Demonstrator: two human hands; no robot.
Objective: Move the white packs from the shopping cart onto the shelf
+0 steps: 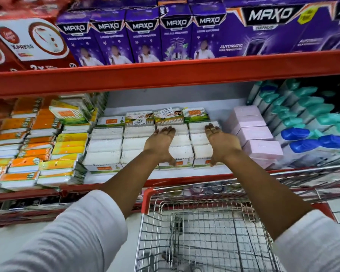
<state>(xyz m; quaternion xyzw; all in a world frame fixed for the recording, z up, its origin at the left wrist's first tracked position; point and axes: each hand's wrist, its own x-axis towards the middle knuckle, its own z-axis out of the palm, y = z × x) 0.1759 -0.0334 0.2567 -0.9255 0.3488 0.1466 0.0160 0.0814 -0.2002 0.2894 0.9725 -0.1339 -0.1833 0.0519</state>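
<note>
Several white packs [106, 142] lie in rows on the middle shelf [185, 178]. My left hand [161, 143] lies palm down over one row, fingers stretched to the back pack and thumb against the front pack. My right hand [220, 143] spans the neighbouring row of white packs [200, 138] on the right in the same way. Both rows rest on the shelf. Below my arms stands the wire shopping cart [145, 201] with a red rim; I see no packs in its basket.
Orange and yellow packs [37, 146] are stacked to the left, pink boxes [255, 134] and teal and blue capped bottles [310, 122] to the right. Green-labelled packs [165, 115] stand behind the white rows. Purple boxes [141, 34] fill the shelf above.
</note>
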